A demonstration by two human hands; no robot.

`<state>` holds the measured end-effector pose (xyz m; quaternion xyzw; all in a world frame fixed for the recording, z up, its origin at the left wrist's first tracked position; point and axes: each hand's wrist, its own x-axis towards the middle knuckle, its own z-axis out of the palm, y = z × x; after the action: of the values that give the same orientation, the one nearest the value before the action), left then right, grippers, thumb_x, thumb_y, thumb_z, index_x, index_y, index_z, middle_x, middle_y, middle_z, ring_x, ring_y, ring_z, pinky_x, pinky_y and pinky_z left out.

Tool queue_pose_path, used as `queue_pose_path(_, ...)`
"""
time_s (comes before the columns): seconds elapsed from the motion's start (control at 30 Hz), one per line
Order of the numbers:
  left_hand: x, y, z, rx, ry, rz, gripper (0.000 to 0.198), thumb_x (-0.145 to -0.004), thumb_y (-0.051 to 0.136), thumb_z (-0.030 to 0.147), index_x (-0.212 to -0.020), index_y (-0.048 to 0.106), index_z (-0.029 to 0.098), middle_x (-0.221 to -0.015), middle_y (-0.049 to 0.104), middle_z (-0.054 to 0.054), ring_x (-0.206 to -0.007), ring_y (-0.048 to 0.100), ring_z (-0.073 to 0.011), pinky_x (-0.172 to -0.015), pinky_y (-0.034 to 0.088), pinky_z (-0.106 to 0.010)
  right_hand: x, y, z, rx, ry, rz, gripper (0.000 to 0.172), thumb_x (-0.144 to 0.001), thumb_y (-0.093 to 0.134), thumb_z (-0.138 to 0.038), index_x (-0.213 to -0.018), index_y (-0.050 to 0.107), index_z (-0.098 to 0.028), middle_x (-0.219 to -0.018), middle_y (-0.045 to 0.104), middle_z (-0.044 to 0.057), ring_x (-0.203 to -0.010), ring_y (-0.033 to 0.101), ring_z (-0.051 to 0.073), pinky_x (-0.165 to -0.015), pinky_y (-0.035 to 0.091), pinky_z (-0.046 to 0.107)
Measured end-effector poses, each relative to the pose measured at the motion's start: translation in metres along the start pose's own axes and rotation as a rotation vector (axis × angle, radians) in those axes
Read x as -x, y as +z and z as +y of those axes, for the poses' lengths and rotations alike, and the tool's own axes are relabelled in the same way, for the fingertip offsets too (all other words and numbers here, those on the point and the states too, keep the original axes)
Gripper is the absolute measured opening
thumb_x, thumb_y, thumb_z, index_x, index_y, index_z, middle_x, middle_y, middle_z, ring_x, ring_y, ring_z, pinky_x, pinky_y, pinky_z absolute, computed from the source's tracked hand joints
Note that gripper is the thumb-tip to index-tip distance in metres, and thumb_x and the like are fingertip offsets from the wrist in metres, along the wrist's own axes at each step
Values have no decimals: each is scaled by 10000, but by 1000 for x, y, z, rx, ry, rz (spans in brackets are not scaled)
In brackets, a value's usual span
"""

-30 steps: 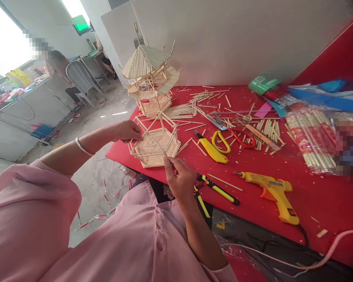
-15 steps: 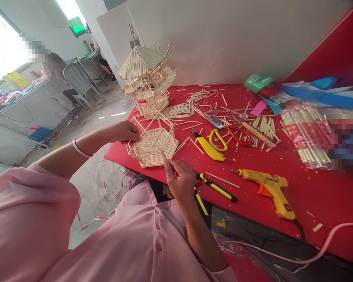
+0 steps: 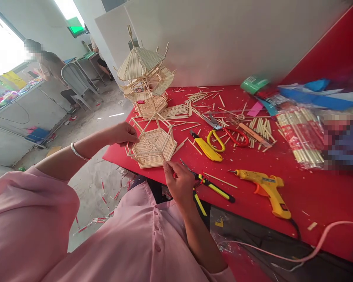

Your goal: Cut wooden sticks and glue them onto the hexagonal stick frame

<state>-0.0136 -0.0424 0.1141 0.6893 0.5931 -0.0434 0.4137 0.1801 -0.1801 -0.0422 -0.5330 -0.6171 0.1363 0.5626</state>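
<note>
A hexagonal base of pale wooden sticks (image 3: 153,150), with a raised frame of thin sticks around it, sits at the red table's near left edge. My left hand (image 3: 126,134) is closed on the left side of that stick frame. At the near right side, my right hand (image 3: 180,178) pinches a wooden stick (image 3: 162,156) between thumb and fingers. Directly behind stands a tiered pagoda model (image 3: 144,74) of the same sticks. Yellow-and-black pliers (image 3: 216,188) lie beside my right hand, partly hidden by it.
Scissors (image 3: 216,137), a yellow utility knife (image 3: 206,145) and a yellow glue gun (image 3: 264,188) lie on the red table (image 3: 317,196). Loose sticks (image 3: 176,112) are scattered behind, with bagged sticks (image 3: 301,135) at right. A person (image 3: 51,66) is at a far desk beside a chair (image 3: 76,80).
The view has shifted slightly, moving the tabletop things a little left in the picture. Both hands keep their hold at nearly the same places on the stick frame.
</note>
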Motion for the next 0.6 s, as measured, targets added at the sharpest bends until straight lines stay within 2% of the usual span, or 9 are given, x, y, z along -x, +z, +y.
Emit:
queue_pose_path(0.2, -2, 0, -2, 19, 19, -7, 251, -748, 631, 167, -502, 581, 174, -514, 615, -23, -383, 433, -74, -414, 274, -231, 2, 0, 0, -10, -5, 3, 209, -956, 559, -289, -916, 719, -160, -755, 725, 56, -680, 647, 154, -679, 490, 267)
queue_pose_path(0.37, -1, 1, -8, 46, 120, 42, 223, -741, 639, 185, -520, 606, 178, -510, 616, -24, -364, 433, -65, -393, 263, -218, 2, 0, -3, 1, -10, 3, 213, -957, 557, -297, -904, 722, -174, -750, 727, 50, -665, 651, 151, -675, 497, 267)
queue_pose_path(0.47, 2, 2, -10, 104, 183, 131, 207, -743, 649, 194, -540, 613, 179, -494, 606, -15, -355, 430, -60, -387, 281, -214, 1, -1, -6, -7, -7, -9, 196, -948, 572, -289, -913, 725, -172, -767, 731, 56, -682, 660, 157, -683, 501, 270)
queue_pose_path(0.6, 8, 3, -9, 242, 295, 318, 188, -746, 654, 218, -568, 608, 178, -459, 570, 7, -347, 416, -56, -379, 303, -211, 1, -2, -13, -19, -26, -16, 175, -946, 573, -266, -919, 720, -173, -797, 739, 61, -728, 678, 167, -706, 511, 279)
